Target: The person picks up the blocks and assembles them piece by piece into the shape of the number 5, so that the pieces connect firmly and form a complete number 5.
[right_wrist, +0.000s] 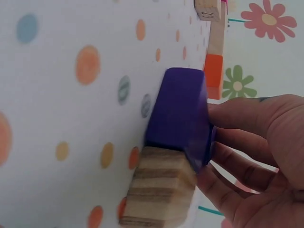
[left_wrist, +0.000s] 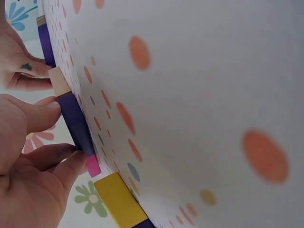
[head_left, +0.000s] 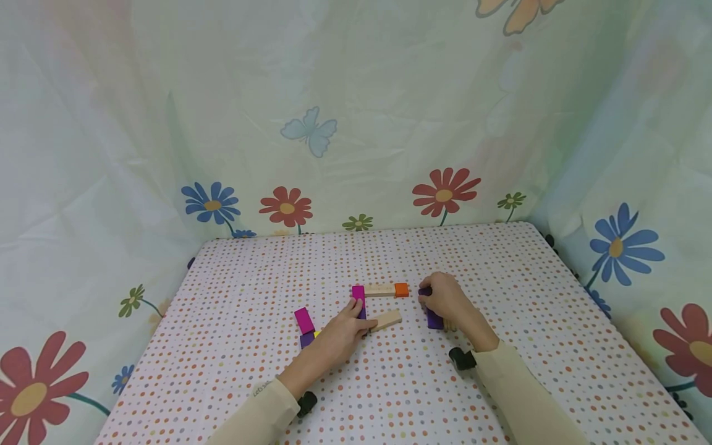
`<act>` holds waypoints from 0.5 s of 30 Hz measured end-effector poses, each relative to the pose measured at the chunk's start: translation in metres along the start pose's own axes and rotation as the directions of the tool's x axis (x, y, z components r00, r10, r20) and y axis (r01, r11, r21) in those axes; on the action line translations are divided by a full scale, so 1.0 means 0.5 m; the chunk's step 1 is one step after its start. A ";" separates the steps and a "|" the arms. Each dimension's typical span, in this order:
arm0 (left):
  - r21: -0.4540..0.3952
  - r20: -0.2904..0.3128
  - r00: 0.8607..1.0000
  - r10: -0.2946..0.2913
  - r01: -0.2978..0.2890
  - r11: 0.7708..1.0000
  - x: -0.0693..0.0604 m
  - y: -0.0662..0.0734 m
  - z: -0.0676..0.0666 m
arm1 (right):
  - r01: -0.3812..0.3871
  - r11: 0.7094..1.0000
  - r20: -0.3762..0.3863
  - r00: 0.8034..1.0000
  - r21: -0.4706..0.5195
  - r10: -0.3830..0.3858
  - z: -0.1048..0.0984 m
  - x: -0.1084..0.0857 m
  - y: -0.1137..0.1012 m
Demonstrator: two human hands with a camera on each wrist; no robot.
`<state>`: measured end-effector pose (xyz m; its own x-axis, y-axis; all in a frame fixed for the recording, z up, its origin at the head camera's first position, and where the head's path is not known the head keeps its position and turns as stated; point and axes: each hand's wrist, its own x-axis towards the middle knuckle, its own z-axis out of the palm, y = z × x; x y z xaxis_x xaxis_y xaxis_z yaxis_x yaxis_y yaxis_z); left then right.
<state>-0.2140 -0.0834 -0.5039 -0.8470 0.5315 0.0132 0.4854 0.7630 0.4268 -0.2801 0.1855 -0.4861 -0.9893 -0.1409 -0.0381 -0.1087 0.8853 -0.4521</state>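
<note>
Near the middle of the table in the head view, my left hand (head_left: 340, 337) has its fingers at a magenta block (head_left: 358, 292) and a purple block (left_wrist: 75, 118). In the left wrist view, the thumb and fingers pinch that purple block, with a plain wooden block (head_left: 387, 319) touching its end. To the right, my right hand (head_left: 447, 298) holds a purple block (right_wrist: 178, 107) by its side. A striped wooden block (right_wrist: 159, 187) touches this purple block's near end. The right fingertips are partly hidden behind the block.
Beyond the left hand, a wooden block (head_left: 380, 290) lies in line with an orange block (head_left: 402, 290). At the left are another magenta block (head_left: 304, 321), a dark purple block (head_left: 307, 340) and a yellow block (left_wrist: 119, 199). A dotted cloth (head_left: 250, 296) covers the table; printed curtains stand around it.
</note>
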 end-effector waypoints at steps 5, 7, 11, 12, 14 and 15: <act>-0.002 0.003 1.000 -0.001 0.001 1.000 0.002 0.001 0.000 | 0.017 1.000 -0.011 1.000 -0.005 -0.017 -0.008 -0.004 -0.015; 0.000 0.002 1.000 0.001 -0.001 1.000 0.002 0.002 -0.001 | 0.037 0.999 -0.017 0.999 -0.006 -0.037 -0.010 -0.008 -0.021; -0.002 0.003 1.000 0.001 -0.001 1.000 0.001 0.003 -0.002 | 0.067 0.998 -0.021 0.998 -0.008 -0.067 -0.015 -0.018 -0.033; -0.003 0.004 1.000 0.000 0.000 1.000 0.002 0.003 -0.002 | 0.070 0.997 -0.021 0.997 -0.007 -0.070 -0.015 -0.021 -0.037; -0.001 0.006 1.000 -0.008 0.008 1.000 0.002 0.004 -0.002 | 0.074 0.997 -0.017 0.997 0.003 -0.074 -0.015 -0.027 -0.045; 0.003 0.005 1.000 -0.008 0.008 1.000 0.002 0.004 -0.002 | 0.071 0.997 -0.015 0.997 0.008 -0.071 -0.014 -0.031 -0.050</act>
<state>-0.2142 -0.0820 -0.5020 -0.8498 0.5271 0.0049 0.4790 0.7684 0.4244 -0.2629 0.1687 -0.4682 -0.9804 -0.1969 0.0079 -0.1783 0.8697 -0.4603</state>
